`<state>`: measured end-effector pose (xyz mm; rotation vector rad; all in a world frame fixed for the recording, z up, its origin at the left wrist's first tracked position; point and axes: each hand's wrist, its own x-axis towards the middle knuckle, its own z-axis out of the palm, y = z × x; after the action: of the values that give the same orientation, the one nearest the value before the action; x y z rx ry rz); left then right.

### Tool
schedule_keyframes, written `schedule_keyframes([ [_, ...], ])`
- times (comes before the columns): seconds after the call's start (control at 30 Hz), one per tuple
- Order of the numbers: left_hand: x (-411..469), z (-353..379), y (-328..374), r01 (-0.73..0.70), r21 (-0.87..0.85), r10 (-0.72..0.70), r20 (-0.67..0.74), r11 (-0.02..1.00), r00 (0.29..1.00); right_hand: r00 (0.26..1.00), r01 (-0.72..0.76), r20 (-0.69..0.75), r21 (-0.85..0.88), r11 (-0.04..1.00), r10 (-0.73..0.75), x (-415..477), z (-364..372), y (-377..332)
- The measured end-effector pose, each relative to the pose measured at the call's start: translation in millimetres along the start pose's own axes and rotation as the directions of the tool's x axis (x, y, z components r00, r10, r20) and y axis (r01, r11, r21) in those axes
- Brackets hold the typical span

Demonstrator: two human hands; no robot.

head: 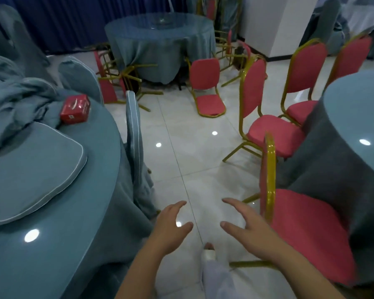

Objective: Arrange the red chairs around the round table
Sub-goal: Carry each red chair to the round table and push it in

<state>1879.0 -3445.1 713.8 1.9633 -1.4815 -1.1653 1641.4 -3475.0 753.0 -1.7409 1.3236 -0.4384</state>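
Both my hands hover empty over the tiled aisle, fingers spread. My left hand (171,225) is near the bottom centre. My right hand (246,225) is just left of the nearest red chair (307,231), apart from its gold back frame. That chair's seat is tucked under the round table (358,117) on the right. Two more red chairs (270,130) (304,83) stand along that table's edge, and another (352,55) behind them. A further red chair (207,89) stands alone before the far round table (160,42).
A large round table (52,212) on the left carries a seat cushion (28,171), crumpled covers and a red box (75,108). A covered chair (135,134) stands beside it. Toppled red chairs (117,80) lie by the far table. White pillar (287,24) at back right.
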Motion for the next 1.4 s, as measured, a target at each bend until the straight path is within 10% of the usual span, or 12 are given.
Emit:
schedule_keyframes([
  [1.4,969.7,-406.8,161.2,0.183,-0.119,-0.19,-0.057,0.976,0.98,0.994,-0.105,0.028,0.151,0.983,0.102,1066.1,-223.6,-99.8],
])
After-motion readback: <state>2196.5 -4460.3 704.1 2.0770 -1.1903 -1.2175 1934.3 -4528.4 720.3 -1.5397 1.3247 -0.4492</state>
